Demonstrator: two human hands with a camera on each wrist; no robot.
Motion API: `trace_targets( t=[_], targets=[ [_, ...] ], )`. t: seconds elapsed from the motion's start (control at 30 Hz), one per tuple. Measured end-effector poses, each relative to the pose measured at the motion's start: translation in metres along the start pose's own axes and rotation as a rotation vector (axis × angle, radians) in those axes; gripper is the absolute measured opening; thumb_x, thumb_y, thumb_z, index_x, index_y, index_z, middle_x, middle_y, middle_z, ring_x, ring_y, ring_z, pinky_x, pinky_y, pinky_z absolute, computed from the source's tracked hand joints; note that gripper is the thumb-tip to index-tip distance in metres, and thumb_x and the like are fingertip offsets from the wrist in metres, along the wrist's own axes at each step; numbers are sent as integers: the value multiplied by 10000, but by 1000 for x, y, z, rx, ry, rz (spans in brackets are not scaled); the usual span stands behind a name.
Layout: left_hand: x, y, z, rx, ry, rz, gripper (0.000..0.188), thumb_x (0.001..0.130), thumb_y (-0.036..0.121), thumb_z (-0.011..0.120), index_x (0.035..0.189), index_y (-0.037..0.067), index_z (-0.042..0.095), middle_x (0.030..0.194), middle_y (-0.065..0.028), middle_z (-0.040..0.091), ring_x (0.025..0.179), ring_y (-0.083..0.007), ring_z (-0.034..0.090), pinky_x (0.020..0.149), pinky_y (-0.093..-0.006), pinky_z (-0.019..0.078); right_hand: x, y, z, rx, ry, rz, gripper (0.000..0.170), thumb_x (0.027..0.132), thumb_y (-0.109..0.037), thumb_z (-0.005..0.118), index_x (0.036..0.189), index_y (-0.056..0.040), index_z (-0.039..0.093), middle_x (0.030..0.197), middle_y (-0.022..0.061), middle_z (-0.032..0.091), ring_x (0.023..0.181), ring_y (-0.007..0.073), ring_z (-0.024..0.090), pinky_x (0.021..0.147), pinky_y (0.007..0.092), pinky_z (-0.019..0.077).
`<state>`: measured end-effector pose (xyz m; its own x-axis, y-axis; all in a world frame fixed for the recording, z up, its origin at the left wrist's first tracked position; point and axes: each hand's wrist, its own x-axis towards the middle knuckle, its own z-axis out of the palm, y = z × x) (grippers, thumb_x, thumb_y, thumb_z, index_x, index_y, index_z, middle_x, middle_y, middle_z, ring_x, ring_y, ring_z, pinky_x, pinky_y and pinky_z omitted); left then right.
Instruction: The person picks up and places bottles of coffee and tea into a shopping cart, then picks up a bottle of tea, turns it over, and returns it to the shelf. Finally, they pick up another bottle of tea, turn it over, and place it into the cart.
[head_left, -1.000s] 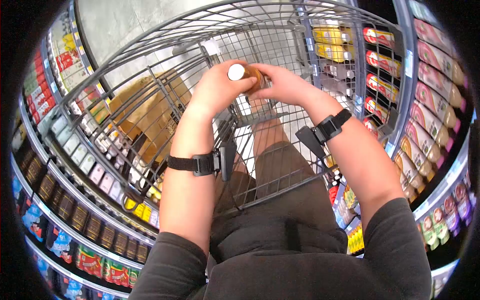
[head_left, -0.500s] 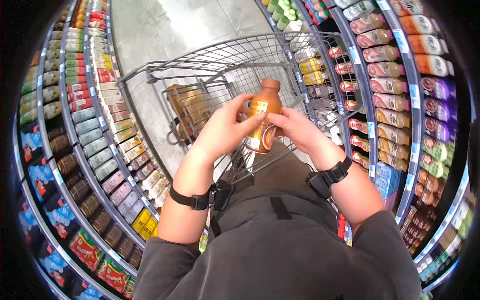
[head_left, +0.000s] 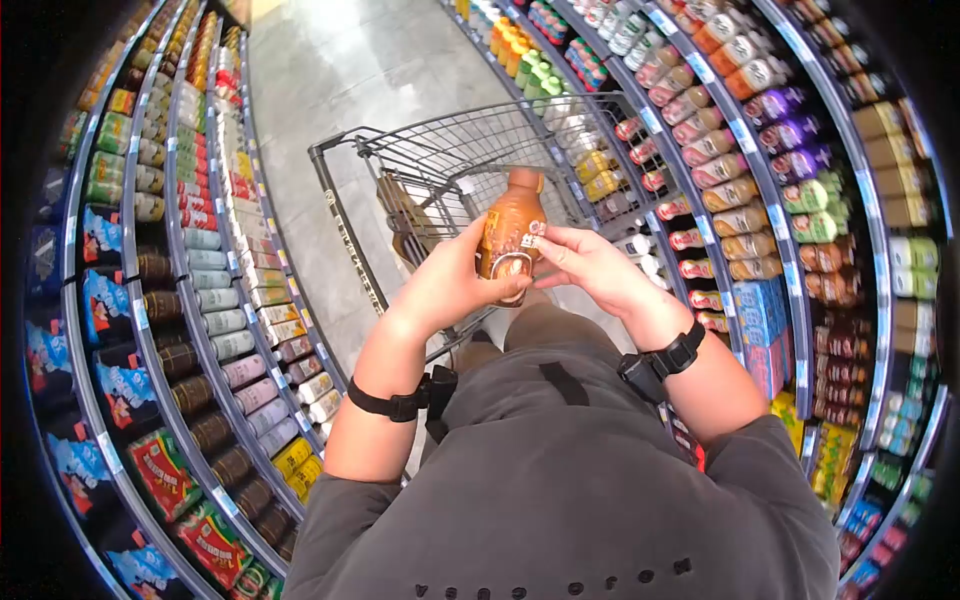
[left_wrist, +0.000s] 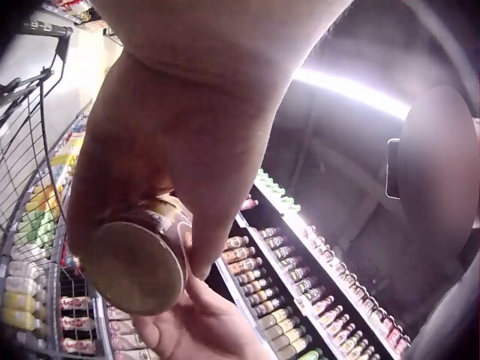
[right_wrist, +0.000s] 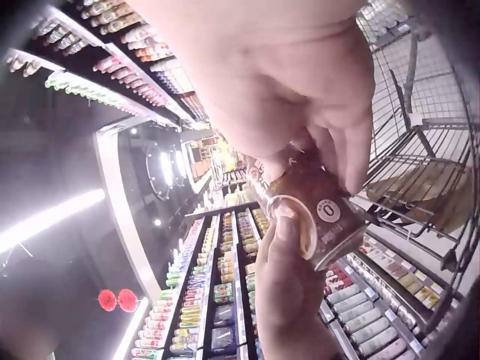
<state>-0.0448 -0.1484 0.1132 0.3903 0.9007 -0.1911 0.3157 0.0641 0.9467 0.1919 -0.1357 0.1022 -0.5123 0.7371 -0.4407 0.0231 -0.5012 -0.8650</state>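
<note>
A brown drink bottle (head_left: 512, 235) with a brown cap is held in front of the body, its printed label facing the head camera and its cap pointing away. My left hand (head_left: 445, 280) grips it from the left, thumb across the lower label. On the other side, my right hand (head_left: 600, 270) holds it with thumb and fingertips near the label's edge. The left wrist view shows the round bottle base (left_wrist: 135, 266) under the left hand. In the right wrist view, the left thumb (right_wrist: 285, 225) presses on the label.
A wire shopping cart (head_left: 450, 150) stands just beyond the hands, with a brown paper bag (head_left: 402, 215) at its left side. Shelves of cans and cartons (head_left: 215, 300) line the left; bottle shelves (head_left: 735, 220) line the right. Grey floor (head_left: 320, 70) stretches ahead.
The bottle has turned from cap end toward the camera to label side up, and both hands shifted lower round it. The cart now appears farther forward, and more aisle shows.
</note>
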Motion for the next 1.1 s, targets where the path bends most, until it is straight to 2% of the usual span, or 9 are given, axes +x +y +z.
trace_targets(
  t=[0.07, 0.13, 0.2, 0.3, 0.6, 0.73, 0.83, 1.03, 1.1],
  targets=[
    [-7, -7, 7, -40, -111, 26, 787, 796, 278, 902, 1405, -11, 497, 1146, -113, 707, 1004, -187, 701, 877, -357, 575, -19, 6, 5, -55, 57, 11, 478, 1076, -320, 569, 1417, 15, 551, 1299, 105, 661, 1176, 184, 648, 958, 355, 557],
    [-12, -3, 17, -17, -167, 29, 780, 793, 272, 903, 1392, -19, 496, 1132, -118, 707, 987, -184, 704, 858, -352, 580, -40, 14, 13, -82, 130, 16, 433, 1071, -309, 579, 1346, 24, 610, 1197, 92, 703, 1079, 169, 676, 918, 329, 555],
    [-11, -2, 28, -3, -234, -22, 761, 787, 248, 904, 1353, -41, 485, 1086, -134, 704, 930, -169, 710, 797, -336, 592, -60, 17, 15, -138, 182, 32, 420, 1068, -304, 587, 1327, 24, 625, 1174, 84, 710, 1061, 165, 680, 907, 323, 558],
    [-14, 10, 45, -16, -227, -27, 756, 787, 222, 900, 1351, -47, 474, 1065, -129, 702, 895, -166, 712, 768, -325, 593, -83, 18, 16, -185, 249, -1, 395, 1057, -291, 608, 1294, 22, 654, 1141, 76, 723, 1043, 155, 690, 873, 306, 566],
    [2, 46, 80, -178, -399, 112, 743, 814, 158, 839, 1428, -20, 460, 1181, -84, 665, 1052, -139, 643, 913, -325, 541, -150, 13, 0, -94, 406, -126, 432, 1041, -287, 641, 1336, 28, 636, 1210, 89, 710, 1072, 162, 683, 883, 323, 572],
    [14, 68, 121, -233, -537, 145, 725, 844, 169, 813, 1447, -3, 449, 1223, -69, 642, 1082, -134, 620, 929, -320, 529, -190, 25, -18, -1, 485, -189, 450, 1027, -339, 658, 1295, 23, 672, 1215, 90, 712, 1087, 153, 664, 885, 324, 570],
    [29, 75, 166, -270, -635, 197, 719, 866, 222, 810, 1443, -11, 447, 1227, -69, 641, 1080, -132, 620, 919, -312, 529, -228, 36, -33, 34, 596, -219, 462, 1024, -300, 657, 1329, 46, 642, 1208, 114, 715, 1066, 169, 683, 900, 329, 570],
    [45, 119, 258, -97, -804, 119, 707, 859, 272, 839, 1401, -12, 486, 1183, -78, 670, 1054, -146, 648, 927, -325, 535, -305, 72, -74, 138, 757, -252, 439, 1019, -249, 673, 1342, 45, 630, 1250, 107, 703, 1098, 160, 671, 905, 331, 567],
    [50, 133, 287, 139, -808, 174, 740, 837, 288, 865, 1396, -16, 488, 1169, -105, 688, 1063, -175, 668, 932, -340, 540, -327, 89, -89, 188, 788, -270, 446, 1011, -239, 687, 1352, 40, 621, 1263, 97, 702, 1120, 153, 663, 905, 327, 561]
  ],
)
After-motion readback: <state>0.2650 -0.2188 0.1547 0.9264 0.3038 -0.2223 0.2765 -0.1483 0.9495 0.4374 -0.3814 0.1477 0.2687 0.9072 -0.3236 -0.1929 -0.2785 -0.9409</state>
